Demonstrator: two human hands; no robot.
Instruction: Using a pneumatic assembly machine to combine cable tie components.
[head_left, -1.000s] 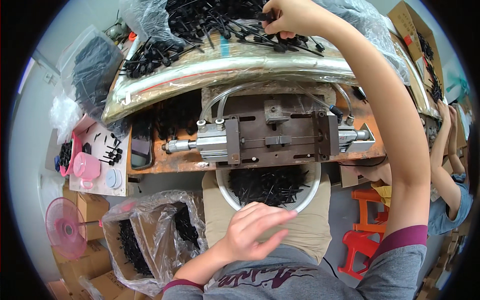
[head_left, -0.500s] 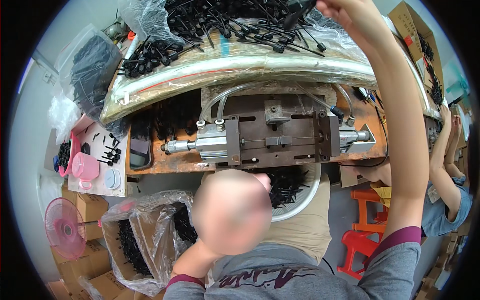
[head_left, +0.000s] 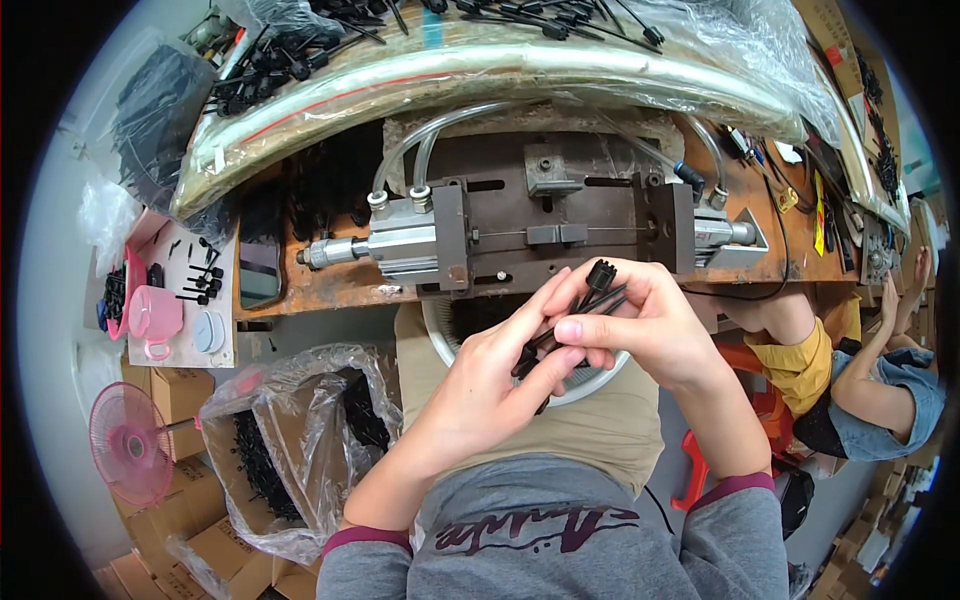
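My left hand (head_left: 505, 365) and my right hand (head_left: 655, 325) meet over my lap, in front of the bench edge. Between them is a small bunch of black plastic rods with ridged heads (head_left: 601, 276). The right fingers curl round the rods, thumb on top. My left hand pinches the lower left end, its thumb beside the right one. Just behind stands a dark metal clamping fixture (head_left: 510, 250) with a small grey block (head_left: 556, 235) at its middle. Below the hands, mostly covered by them, is a white round basket (head_left: 590, 388).
A plastic-covered raised ledge (head_left: 480, 65) holds a pile of black rods (head_left: 280, 65). Left are a side table with a pink cup (head_left: 157, 313), a pink fan (head_left: 131, 443) and a plastic-lined box (head_left: 300, 430). A co-worker's arm (head_left: 870, 350) shows at right.
My right hand has come down from the pile at the far ledge, bringing black rods to my lap. My left hand has moved up and right to meet it. The view has shifted slightly.
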